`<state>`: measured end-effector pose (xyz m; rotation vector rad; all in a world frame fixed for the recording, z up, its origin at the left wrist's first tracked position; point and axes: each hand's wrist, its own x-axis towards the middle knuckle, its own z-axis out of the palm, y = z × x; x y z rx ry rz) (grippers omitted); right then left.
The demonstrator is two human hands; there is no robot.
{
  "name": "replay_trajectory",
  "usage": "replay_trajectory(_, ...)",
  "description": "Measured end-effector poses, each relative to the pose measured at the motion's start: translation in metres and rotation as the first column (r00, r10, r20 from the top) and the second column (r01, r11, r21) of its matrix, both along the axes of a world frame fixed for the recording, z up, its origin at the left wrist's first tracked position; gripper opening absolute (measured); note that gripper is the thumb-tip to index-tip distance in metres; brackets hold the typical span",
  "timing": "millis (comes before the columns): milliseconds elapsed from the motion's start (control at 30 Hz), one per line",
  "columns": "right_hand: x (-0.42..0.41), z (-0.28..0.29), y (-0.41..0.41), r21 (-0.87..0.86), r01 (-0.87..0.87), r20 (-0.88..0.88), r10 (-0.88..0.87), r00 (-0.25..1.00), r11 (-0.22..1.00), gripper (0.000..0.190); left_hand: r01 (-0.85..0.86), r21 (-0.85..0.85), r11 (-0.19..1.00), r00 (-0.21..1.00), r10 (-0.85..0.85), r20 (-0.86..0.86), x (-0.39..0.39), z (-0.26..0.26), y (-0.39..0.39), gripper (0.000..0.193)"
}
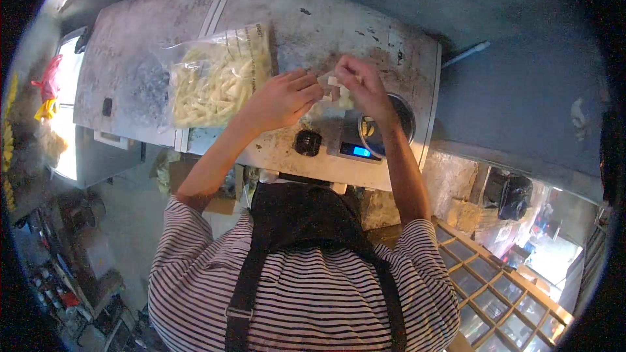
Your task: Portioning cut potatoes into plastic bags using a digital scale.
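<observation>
Both hands hold a small clear plastic bag [325, 107] with pale pieces in it, above the worn worktop [279, 151]. At its left upper edge, my left hand [288, 98] has its fingers closed. My right hand [362, 83] pinches the other side. Beneath my right forearm, a round metal bowl [406, 112] with a few yellowish pieces rests on a digital scale [348, 149] with a lit blue display. Left of my left hand lies a large clear bag of pale, fry-like strips [215, 83]. A small dark round object [308, 143] sits near the front edge.
A seam strip [182, 141] crosses the worktop at the left. A small dark item [107, 106] lies near the left end. To the right are a blue-grey surface [513, 98] and a wooden lattice with panes [489, 283]. A pink and yellow bag [49, 83] hangs far left.
</observation>
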<state>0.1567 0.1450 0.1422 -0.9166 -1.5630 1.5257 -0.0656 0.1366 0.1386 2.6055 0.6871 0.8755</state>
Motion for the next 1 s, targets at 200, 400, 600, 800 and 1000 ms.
replay_trajectory(200, -0.009, 0.006, 0.0, 0.166, 0.047, 0.168, -0.075, 0.983, 0.985, 0.02, -0.027, 0.019, 0.999, 0.999, 0.026, 0.022, 0.002, 0.002, 0.0, 0.017)
replay_trajectory(400, 0.015, 0.011, -0.017, 0.417, 0.281, 0.081, -0.344, 0.936, 0.864, 0.021, -0.058, -0.071, 0.996, 0.998, 0.059, 0.006, -0.005, 0.002, 0.0, 0.015)
replay_trajectory(600, 0.127, -0.103, -0.07, 0.153, 0.337, 0.592, -0.359, 0.722, 0.929, 0.043, -0.056, -0.109, 0.992, 0.998, 0.057, 0.007, -0.008, 0.01, -0.003, 0.01)
replay_trajectory(800, 0.119, -0.119, -0.099, 0.091, -0.137, 0.896, -0.021, 0.443, 0.986, 0.091, -0.134, -0.04, 0.99, 0.99, 0.136, 0.044, -0.008, 0.0, -0.004, 0.011)
replay_trajectory(1000, 0.129, -0.117, -0.126, -0.007, -0.23, 0.954, 0.075, 0.289, 0.973, 0.097, -0.133, -0.139, 0.981, 0.991, 0.136, 0.018, -0.009, 0.007, -0.003, 0.01)
